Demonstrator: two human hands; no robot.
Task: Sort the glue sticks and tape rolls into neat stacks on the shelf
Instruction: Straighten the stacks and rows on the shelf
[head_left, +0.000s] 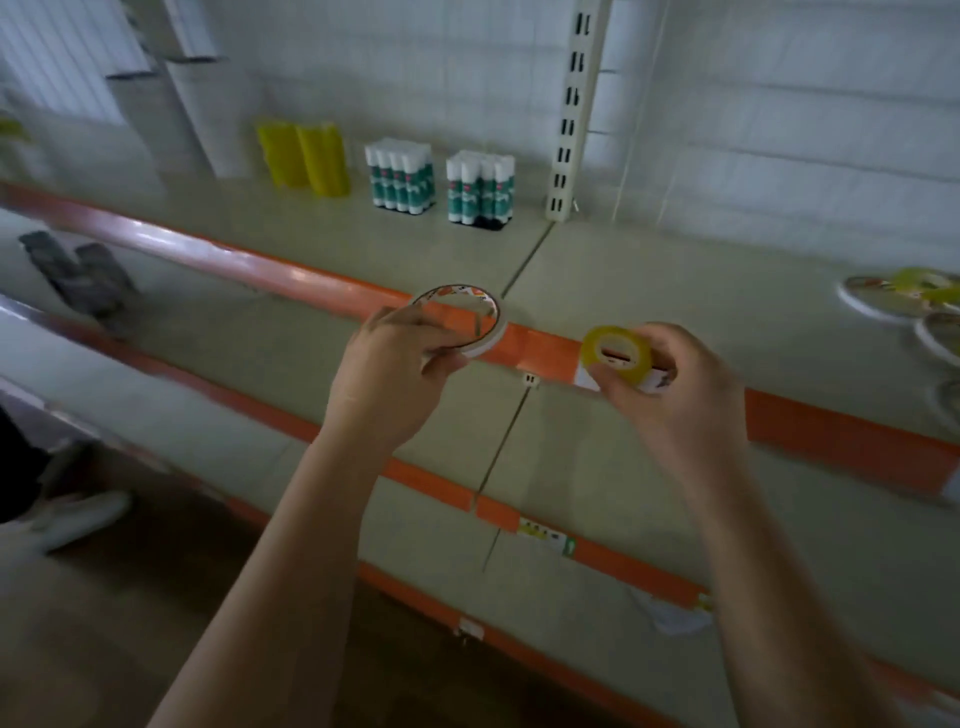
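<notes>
Both hands were up in front of the shelf (649, 270), level with its orange front edge (540, 348). The left hand (387, 374) pinched a wide, thin white tape ring (470, 317) by its near rim, fingers curled round the band, the ring tipped up so you could see straight through it. The right hand (670, 387) gripped a smaller yellow tape roll (616, 353), thumb under it and fingers wrapped over the far side, hole facing the camera. The two rolls were near each other but apart.

Beyond the left hand, at the back of the shelf, stood two upright bunches of glue sticks (399, 179) with white caps and green labels, just beside each other. Left of those were yellow stacks (306, 156), too blurred to name for sure.

Far out past the right hand, at the shelf's edge of view, more flat tape rings (883, 299) lay loosely overlapping, some white, some yellow. Below the hands ran a lower shelf (597, 467) with its own orange edge.
</notes>
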